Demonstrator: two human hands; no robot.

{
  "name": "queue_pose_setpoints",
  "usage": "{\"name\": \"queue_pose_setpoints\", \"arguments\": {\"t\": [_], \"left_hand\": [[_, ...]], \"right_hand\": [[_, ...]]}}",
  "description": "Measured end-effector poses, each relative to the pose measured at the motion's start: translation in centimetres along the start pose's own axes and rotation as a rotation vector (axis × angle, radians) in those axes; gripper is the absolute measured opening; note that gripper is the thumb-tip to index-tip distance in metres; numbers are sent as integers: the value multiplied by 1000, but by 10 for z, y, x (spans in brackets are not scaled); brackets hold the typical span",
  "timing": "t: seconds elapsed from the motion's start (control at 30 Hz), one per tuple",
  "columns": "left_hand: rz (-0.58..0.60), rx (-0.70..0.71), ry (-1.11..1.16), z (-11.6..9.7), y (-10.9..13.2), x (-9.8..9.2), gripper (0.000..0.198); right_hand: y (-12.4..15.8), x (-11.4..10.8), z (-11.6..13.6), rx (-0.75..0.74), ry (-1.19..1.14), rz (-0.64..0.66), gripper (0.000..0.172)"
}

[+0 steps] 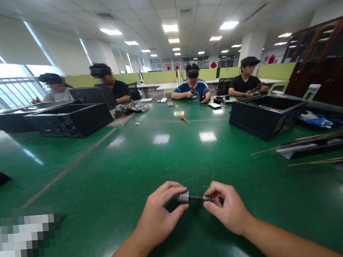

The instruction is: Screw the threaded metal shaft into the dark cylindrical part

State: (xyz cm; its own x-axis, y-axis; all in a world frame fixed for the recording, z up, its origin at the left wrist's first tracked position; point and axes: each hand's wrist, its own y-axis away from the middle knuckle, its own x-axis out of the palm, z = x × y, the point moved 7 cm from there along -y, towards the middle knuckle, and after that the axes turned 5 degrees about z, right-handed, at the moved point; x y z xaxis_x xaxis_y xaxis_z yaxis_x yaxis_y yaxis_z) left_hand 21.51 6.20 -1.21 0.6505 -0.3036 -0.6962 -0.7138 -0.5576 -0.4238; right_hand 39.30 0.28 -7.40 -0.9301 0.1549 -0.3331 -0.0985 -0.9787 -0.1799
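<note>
Near the front of the green table (128, 187), my left hand (163, 210) grips the thick grey cylindrical end of a small tool-like part (184, 197) between thumb and fingers. A thin dark shaft runs from that cylinder to the right. My right hand (227, 207) pinches the dark far end of the shaft between thumb and forefinger. The part lies about level, just above the table top. Its exact kind is too small to tell.
Black computer cases (70, 120) stand at the left, another case (265, 115) at the right. An orange screwdriver (183, 119) lies mid-table. Thin yellowish rods (280, 147) and metal parts are at the right edge. Several people sit across the table.
</note>
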Motion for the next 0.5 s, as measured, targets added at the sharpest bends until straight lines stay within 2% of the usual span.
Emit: {"name": "queue_pose_setpoints", "arguments": {"t": [0.23, 0.33, 0.43, 0.5], "left_hand": [[5, 23, -50, 8, -1, -1, 36], [2, 4, -91, 11, -1, -2, 32], [-13, -78, -116, 20, -2, -7, 25], [-55, -196, -98, 33, -2, -15, 26]], "right_hand": [[2, 2, 4, -2, 22, 8, 8], [3, 5, 6, -15, 53, 32, 8], [4, 7, 9, -43, 67, 45, 8], [4, 8, 10, -48, 54, 53, 9]]}}
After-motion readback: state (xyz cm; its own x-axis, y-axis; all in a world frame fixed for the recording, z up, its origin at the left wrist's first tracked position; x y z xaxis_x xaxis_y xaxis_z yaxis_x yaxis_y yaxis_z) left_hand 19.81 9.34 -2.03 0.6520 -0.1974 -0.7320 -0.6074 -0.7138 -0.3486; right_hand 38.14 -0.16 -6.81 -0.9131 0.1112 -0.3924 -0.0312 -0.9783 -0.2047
